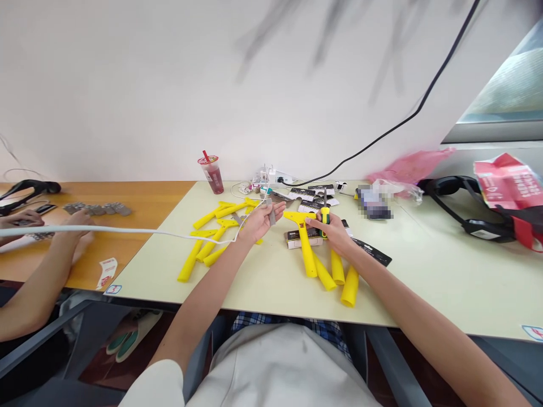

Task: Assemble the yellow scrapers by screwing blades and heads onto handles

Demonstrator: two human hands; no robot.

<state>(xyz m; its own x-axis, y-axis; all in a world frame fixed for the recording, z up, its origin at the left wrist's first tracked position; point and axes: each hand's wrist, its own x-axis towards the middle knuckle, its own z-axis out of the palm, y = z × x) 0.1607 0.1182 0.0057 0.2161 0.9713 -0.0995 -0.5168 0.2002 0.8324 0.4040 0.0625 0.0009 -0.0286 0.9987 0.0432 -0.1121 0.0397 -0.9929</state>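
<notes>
My left hand, palm up with fingers stretched out, holds a flat grey metal blade under its thumb. Across from it, my right hand grips a screwdriver with a yellow-green handle, its shaft pointing up. The same hand pinches a yellow T-shaped scraper handle by its neck; its wide head faces my left hand. More yellow handles lie below my right hand. Another group of yellow scraper handles is spread left of my left hand, and a small box sits behind the held handle.
Black-and-white cards, a power strip and a phone lie toward the wall. A drink cup stands back left. A black headset is at right. A white cable crosses left. A co-worker's arms are beside grey parts.
</notes>
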